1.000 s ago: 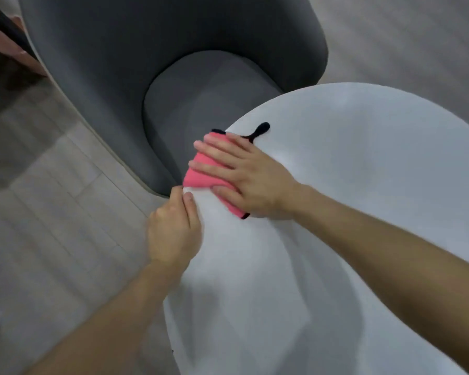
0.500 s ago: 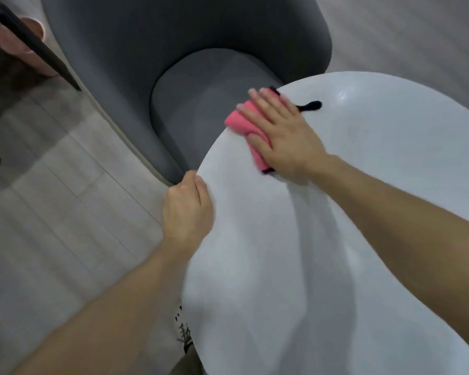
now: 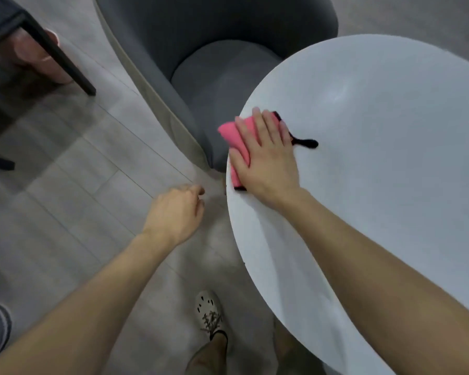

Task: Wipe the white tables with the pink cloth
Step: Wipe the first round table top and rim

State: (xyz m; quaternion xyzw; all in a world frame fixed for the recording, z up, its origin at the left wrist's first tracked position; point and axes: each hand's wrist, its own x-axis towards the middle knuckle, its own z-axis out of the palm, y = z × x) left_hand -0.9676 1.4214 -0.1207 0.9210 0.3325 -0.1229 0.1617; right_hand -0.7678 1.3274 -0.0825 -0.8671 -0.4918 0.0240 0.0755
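- Pale shoe point(image 3: 210, 311) stood on the plank floor point(image 3: 65, 198), beside the white table point(image 3: 390, 171), at its near rim.
- Left hand point(image 3: 173, 212) hung over the floor, apart from the table; fingers loosely curled, holding nothing.
- Right hand point(image 3: 266, 158) lay flat on the pink cloth point(image 3: 232, 136), fingers straight, slightly apart, pressing down.
- Cloth sat at the table's left edge, one corner overhanging.
- Grey armchair point(image 3: 214, 50) beyond, close against the table.

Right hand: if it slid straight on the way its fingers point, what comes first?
The right hand, flat on the pink cloth, would cross the table rim first, then probably hang over the grey chair seat.
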